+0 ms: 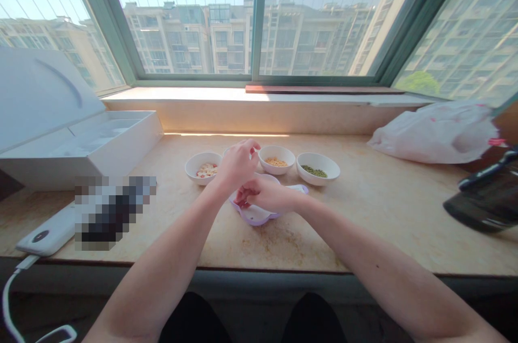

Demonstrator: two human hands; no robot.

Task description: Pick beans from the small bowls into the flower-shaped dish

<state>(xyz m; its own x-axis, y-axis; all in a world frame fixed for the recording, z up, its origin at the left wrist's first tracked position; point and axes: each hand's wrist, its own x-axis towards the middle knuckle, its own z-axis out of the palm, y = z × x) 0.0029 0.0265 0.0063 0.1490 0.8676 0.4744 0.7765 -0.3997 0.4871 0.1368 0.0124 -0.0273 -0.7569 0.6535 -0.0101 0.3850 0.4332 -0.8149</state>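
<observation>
My left hand [239, 164] is above a white bowl that it mostly hides. Its fingers are curled together, and whatever they hold is hidden. Lower and nearer to me, my right hand [265, 193] reaches into a pale purple dish [258, 219] with its fingers pinched downward inside. I cannot make out what is between them. Left of my hands is a white bowl [193, 170] of pale and reddish pieces [207, 170]. Behind the dish stands a white bowl [286, 166] of yellowish bits [275, 162]. To its right, another white bowl [329, 173] contains small green beans [314, 171].
An open white box [127, 143] stands at the left, near a white power bank [50, 232] with a cable [6, 300]. At the right are a plastic bag [433, 132] and a dark container [483, 205]. A window sill [194, 94] runs along the back.
</observation>
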